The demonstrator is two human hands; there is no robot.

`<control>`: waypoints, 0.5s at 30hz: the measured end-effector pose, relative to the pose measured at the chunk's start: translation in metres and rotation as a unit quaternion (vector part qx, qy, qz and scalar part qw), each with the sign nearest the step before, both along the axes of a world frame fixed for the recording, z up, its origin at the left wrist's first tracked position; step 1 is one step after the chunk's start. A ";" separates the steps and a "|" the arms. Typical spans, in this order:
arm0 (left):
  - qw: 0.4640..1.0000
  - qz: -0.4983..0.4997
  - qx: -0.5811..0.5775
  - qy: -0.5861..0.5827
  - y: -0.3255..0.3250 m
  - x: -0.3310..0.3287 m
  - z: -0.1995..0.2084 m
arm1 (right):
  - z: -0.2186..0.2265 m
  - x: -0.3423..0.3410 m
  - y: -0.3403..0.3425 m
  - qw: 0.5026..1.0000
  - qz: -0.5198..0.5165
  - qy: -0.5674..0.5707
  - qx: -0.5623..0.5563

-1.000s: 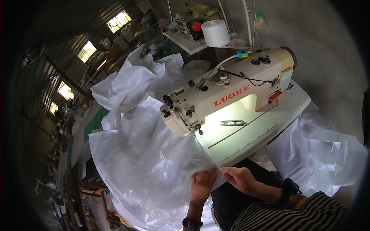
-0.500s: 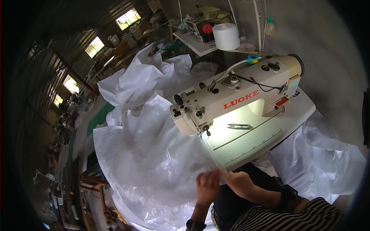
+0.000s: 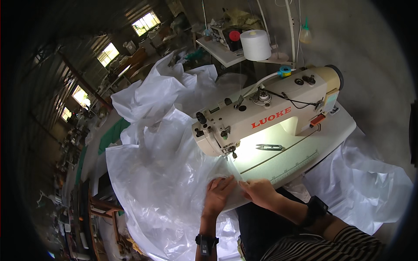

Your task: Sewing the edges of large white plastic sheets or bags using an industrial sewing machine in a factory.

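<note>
A large sheet of translucent white plastic (image 3: 161, 187) drapes over the left side of the sewing machine (image 3: 270, 115), its edge strip running under the needle area. My left hand (image 3: 219, 193) lies on the sheet just in front of the needle, fingers stretched along the edge; its thumb is hidden. Close beside it, my right hand (image 3: 260, 191) pinches the edge strip, with the fingertips partly hidden. A pair of thread snips (image 3: 269, 147) rests on the lit machine bed behind my right hand.
A white thread cone (image 3: 255, 45) stands behind the machine, near a small side table (image 3: 220, 51) with things on it. More white plastic sheeting (image 3: 361, 187) hangs at the right of the machine table. A wooden frame (image 3: 104, 208) stands at the left.
Both hands have moved forward, closer to the needle, along with the sheet's edge. My left hand has gone from curled fingers to fingers laid out on the sheet.
</note>
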State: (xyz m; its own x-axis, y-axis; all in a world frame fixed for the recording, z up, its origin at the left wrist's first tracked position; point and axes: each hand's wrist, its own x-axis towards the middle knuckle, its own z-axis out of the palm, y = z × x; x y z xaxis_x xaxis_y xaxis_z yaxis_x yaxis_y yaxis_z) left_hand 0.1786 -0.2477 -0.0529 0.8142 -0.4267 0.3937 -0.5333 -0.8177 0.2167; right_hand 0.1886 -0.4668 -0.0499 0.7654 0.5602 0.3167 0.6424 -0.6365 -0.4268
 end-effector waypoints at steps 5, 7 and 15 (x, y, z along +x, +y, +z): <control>0.999 0.006 0.031 -0.020 -0.003 0.007 0.007 | -0.005 0.024 0.007 1.000 -0.001 0.015 -0.023; 0.997 0.071 0.005 -0.024 -0.011 0.003 0.006 | -0.006 0.032 0.008 0.999 0.015 -0.014 0.025; 0.998 0.042 -0.046 -0.028 -0.018 0.002 -0.002 | -0.004 0.049 -0.013 0.995 0.092 -0.010 -0.039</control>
